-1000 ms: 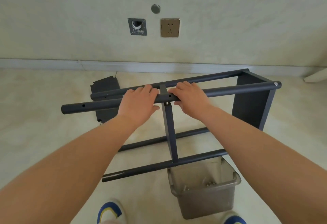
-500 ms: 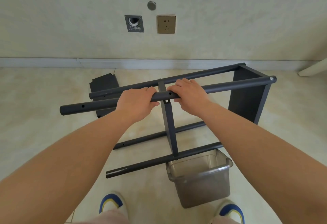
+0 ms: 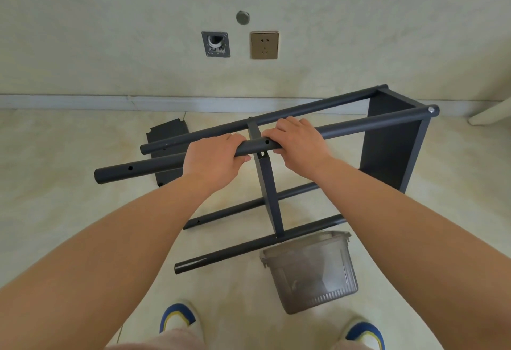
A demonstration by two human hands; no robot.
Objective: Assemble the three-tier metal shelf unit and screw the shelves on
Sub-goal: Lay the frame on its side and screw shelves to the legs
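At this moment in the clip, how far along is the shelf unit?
Done: four poles joined by the end shelf, frame lying on its side. In hand: the left hand and right hand grip the near upper pole either side of the middle shelf, whose tab by the pole hole shows no screw. Left: the third shelf lies on the floor.

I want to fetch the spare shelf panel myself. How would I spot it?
Find the wall socket, then look down to the floor. Left of the shelf frame, a dark flat panel lies behind the pole ends. Unlike the frame's shelves, it lies loose.
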